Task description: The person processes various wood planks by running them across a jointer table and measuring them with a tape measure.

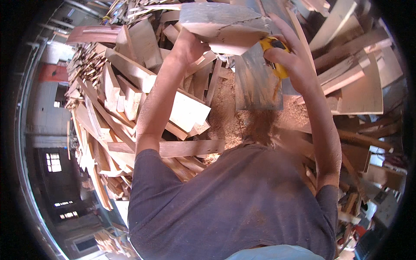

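A thick wood piece [223, 27] is held up at the top middle, grey on one face and pale on the side, with a dark crack running across it. My left hand [190, 47] grips its left end, the fingers partly hidden behind it. At its right end, my right hand [288, 54] closes around a yellow and black tape measure [274, 56]. One finger of that hand reaches up beside the wood piece. Below them lies a flat grey machine plate [258, 82] with sawdust on it.
Stacked offcuts and boards [130, 86] crowd the left side. More planks [353, 73] lean at the right. A sawdust heap [225, 117] spreads below the plate. One long plank [186, 148] lies crosswise near my left arm. Windows [53, 162] show at the far left.
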`<action>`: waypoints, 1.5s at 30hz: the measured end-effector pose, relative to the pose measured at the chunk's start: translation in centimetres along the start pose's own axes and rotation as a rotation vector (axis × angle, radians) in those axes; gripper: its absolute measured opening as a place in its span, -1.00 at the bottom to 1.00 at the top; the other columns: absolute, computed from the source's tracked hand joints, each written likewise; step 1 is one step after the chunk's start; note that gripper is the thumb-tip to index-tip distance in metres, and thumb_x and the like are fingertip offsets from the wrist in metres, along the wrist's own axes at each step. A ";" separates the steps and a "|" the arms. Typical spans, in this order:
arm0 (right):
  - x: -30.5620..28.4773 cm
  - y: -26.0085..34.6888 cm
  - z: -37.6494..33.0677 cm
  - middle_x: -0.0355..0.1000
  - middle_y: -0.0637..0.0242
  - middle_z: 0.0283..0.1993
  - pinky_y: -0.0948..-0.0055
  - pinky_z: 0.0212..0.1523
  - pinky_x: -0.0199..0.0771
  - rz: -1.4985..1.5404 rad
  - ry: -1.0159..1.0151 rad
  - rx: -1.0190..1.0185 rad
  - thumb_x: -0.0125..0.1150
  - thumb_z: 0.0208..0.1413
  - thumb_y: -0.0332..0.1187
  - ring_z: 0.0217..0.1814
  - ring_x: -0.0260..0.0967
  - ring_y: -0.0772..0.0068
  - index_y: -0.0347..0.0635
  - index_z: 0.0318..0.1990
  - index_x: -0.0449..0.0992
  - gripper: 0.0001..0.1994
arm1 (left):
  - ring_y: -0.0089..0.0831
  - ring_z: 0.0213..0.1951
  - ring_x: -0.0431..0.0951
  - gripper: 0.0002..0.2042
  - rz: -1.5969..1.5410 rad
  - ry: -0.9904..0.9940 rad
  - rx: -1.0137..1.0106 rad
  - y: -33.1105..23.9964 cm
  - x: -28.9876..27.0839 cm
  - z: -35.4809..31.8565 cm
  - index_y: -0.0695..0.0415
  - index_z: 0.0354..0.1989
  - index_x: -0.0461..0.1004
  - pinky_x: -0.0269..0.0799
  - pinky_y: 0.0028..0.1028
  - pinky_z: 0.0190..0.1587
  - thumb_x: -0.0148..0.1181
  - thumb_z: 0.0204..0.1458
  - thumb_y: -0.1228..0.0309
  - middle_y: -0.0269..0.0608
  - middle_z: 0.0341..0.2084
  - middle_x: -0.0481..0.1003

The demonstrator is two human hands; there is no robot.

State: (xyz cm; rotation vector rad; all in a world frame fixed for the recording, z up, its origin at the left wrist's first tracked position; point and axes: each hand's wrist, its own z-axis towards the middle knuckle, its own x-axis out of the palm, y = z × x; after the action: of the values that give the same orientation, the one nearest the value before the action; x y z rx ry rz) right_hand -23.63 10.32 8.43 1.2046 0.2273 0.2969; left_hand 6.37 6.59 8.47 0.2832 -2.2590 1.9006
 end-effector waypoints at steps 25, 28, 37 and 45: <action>-3.9 0.9 2.6 0.43 0.03 0.04 0.39 -0.22 0.59 0.183 -0.101 0.121 0.26 -0.09 -0.36 -0.15 0.48 0.32 -0.16 0.57 0.03 -0.04 | -0.63 -0.15 0.51 -0.73 0.243 0.150 0.802 -5.1 10.6 8.2 0.22 0.06 0.58 0.42 -0.56 -0.05 0.24 0.29 0.33 -0.39 -0.17 0.60; -3.1 1.4 2.0 0.45 0.01 0.03 0.46 -0.19 0.55 0.165 -0.085 0.152 0.27 -0.15 -0.39 -0.13 0.47 0.37 -0.16 0.59 -0.01 0.02 | -0.59 -0.09 0.51 -0.65 0.237 0.072 0.835 -4.6 9.5 8.1 0.25 0.16 0.53 0.43 -0.50 0.02 0.26 0.27 0.35 -0.34 -0.09 0.59; -0.4 0.4 -0.9 0.43 0.10 0.09 0.46 -0.04 0.47 0.114 0.030 0.192 0.28 -0.10 -0.38 -0.08 0.40 0.43 -0.04 0.61 -0.07 0.04 | -0.46 -0.15 0.48 -0.63 0.389 -0.065 0.850 -4.8 5.6 1.8 0.30 -0.14 0.53 0.35 -0.47 0.01 0.26 0.11 0.19 -0.27 -0.28 0.54; -1.4 -9.0 -9.0 0.41 0.15 0.21 0.44 0.12 0.43 0.194 0.045 0.683 0.34 -0.02 -0.25 0.12 0.41 0.35 -0.21 0.47 0.27 -0.18 | -0.10 -0.05 0.54 -0.41 0.204 -0.143 1.000 3.3 0.6 -6.1 0.22 0.18 0.45 0.40 -0.04 0.12 0.34 0.06 0.08 0.09 -0.11 0.53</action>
State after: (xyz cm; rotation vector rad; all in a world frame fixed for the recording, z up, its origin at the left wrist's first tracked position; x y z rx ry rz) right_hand -27.00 14.80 -3.07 1.9027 0.2603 0.4339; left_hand 5.01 13.14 6.53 0.3136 -1.2294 3.0549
